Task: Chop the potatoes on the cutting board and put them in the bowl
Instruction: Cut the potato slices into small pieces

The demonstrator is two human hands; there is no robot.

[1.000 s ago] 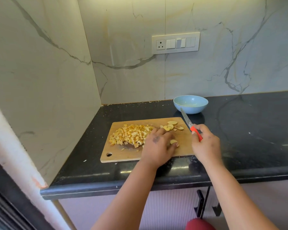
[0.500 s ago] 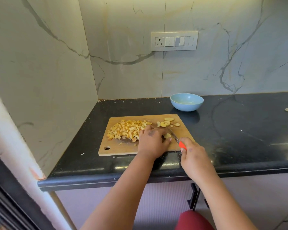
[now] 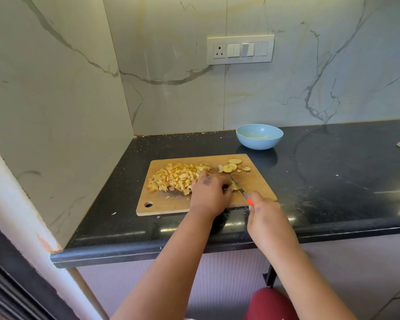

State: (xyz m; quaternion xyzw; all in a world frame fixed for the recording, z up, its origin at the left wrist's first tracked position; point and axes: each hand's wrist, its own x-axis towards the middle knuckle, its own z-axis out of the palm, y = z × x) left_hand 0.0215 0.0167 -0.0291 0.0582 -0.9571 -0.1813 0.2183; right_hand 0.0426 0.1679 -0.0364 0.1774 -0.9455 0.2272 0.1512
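No brand, label or other writing could be read on any thing in the view.

The left hand (image 3: 209, 192) lay palm down on the wooden cutting board (image 3: 259, 181), with its fingers curled over a potato piece (image 3: 235, 187) and holding it against the board; most of that piece was hidden under the fingers. The right hand (image 3: 264, 215) was clenched around the red handle of a knife (image 3: 239, 187), at the near right corner of the board. Only a small part of the handle showed above the fist.

The long axis of the knife ran diagonally, from the right hand at the near right up to the far left, and the blade pointed toward the left hand's fingertips. The blade stood against the potato piece, just beside the left fingers. Whether the edge had already entered the piece, I cannot tell.

The diced potatoes (image 3: 176, 176) lay in a heap on the left half of the board, touching the left hand on its far side. A few round potato slices (image 3: 232, 166) lay flat near the far right corner of the board, apart from the heap.

The board lay on the black surface (image 3: 333, 181) with its long side running left to right and its hanging hole at the near left corner. The light blue bowl (image 3: 259, 136) stood upright behind the board's far right corner, near the marble wall (image 3: 171, 100); no potato was visible inside it. A white switch panel (image 3: 240, 49) was on the wall above the bowl.
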